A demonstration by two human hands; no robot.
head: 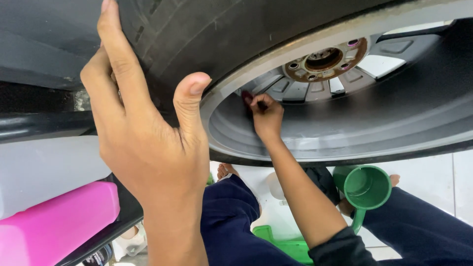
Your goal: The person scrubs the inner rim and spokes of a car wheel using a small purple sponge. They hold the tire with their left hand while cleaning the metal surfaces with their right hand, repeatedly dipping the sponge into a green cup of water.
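Note:
A car wheel fills the top of the view: a black tyre [207, 34] around a silver alloy rim [345, 123] with a rusty hub [325, 60]. My left hand [148, 143] rests against the tyre's tread on the left, fingers stretched upward and thumb raised. My right hand [267, 118] reaches inside the rim's barrel and pinches a small dark red object [246, 96] against the inner edge of the rim. What the red object is cannot be made out.
Below the wheel, a green mug [367, 188] and a green tray [291, 246] sit on the white tiled floor between my legs in dark blue trousers [231, 221]. A pink container [54, 227] and a white one [44, 170] lie at the left on a black frame.

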